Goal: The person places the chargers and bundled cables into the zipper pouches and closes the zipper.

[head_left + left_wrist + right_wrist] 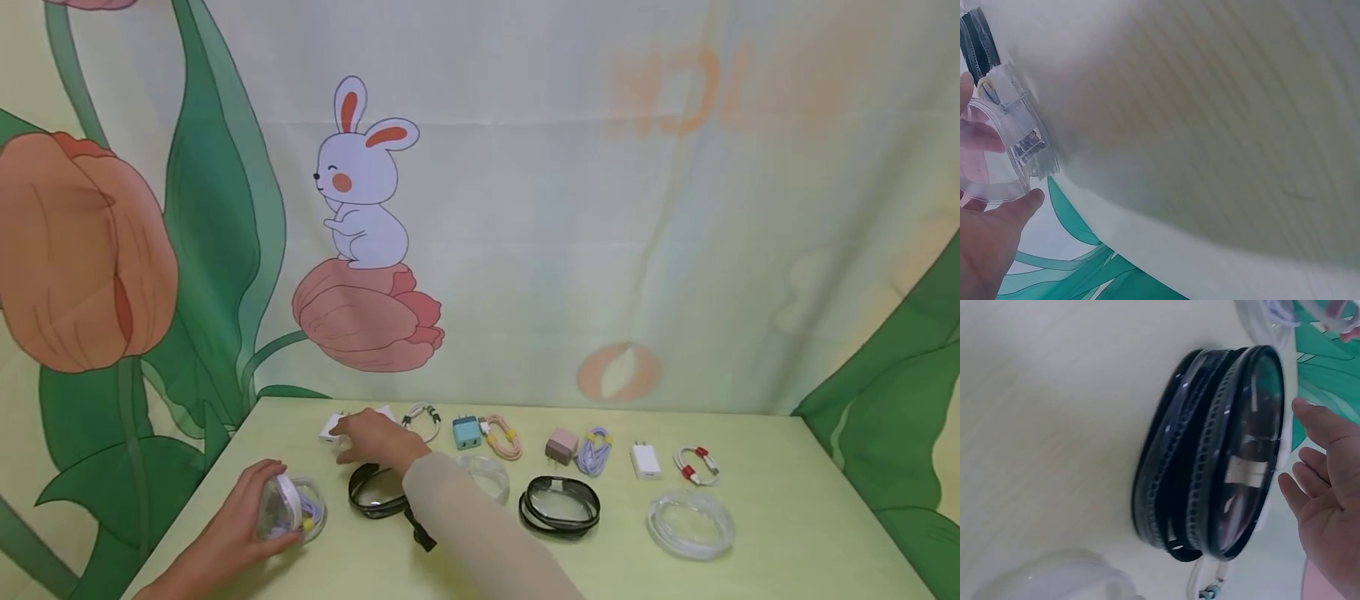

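Observation:
On the left of the table, my left hand [240, 521] grips the raised lid of a clear round zip pouch [289, 500] with white trim. A bundled lilac cable [308, 510] with a yellow tie lies inside it. In the left wrist view, fingers and thumb [1025, 203] hold the lid's rim. My right hand [382, 440] reaches over the back left, its fingers beside a white charger [327, 430]. Nothing shows in its grasp in the right wrist view. Below that hand stands a black-trimmed clear pouch [1210, 456]; the right forearm partly covers it in the head view.
Along the back lie a white cable [425, 421], blue charger [467, 432], peach cable [502, 439], pinkish-brown charger [561, 447], lilac cable [593, 452], white charger [645, 460] and red-tied cable [697, 465]. Nearer are another black-trimmed pouch [559, 507] and a white-trimmed one [690, 525].

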`<state>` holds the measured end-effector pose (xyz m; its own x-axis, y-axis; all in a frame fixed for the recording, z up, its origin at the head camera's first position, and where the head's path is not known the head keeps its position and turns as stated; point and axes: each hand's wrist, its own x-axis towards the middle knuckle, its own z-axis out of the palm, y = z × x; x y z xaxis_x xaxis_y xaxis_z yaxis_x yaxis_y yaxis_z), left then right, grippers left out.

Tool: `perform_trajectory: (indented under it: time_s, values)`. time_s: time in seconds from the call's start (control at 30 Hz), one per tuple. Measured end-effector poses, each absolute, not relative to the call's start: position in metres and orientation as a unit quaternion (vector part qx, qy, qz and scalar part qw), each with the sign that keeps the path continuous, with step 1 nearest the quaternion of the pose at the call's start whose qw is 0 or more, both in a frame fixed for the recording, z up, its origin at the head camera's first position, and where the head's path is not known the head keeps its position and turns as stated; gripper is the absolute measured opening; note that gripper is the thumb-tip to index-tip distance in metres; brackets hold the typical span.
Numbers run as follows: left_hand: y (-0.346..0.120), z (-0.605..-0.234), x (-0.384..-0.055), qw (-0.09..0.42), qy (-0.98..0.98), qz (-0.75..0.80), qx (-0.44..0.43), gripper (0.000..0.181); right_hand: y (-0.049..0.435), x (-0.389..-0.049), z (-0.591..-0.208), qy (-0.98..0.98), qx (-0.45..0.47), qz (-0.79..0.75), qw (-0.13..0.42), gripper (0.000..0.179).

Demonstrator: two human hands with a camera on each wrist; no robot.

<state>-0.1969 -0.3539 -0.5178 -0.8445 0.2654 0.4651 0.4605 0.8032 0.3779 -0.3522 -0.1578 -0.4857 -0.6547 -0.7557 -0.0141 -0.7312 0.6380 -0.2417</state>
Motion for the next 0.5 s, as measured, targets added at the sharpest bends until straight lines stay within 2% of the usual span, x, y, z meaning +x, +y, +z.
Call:
perform_trajectory:
  time_s: [0.27, 0.5]
  values:
    - [-0.352, -0.521, -0.196, 0.185, -0.934, -0.244, -0.186, 0.097, -0.157, -0.359, -0.501, 0.904, -0.408, -0.103, 0.073, 0.049]
    - [-0.356, -0.518, -0.196, 0.175, -0.940, -0.237, -0.172, 0.098, -0.164, -0.357, -0.497, 0.900, -0.420, -0.083, 0.076, 0.042]
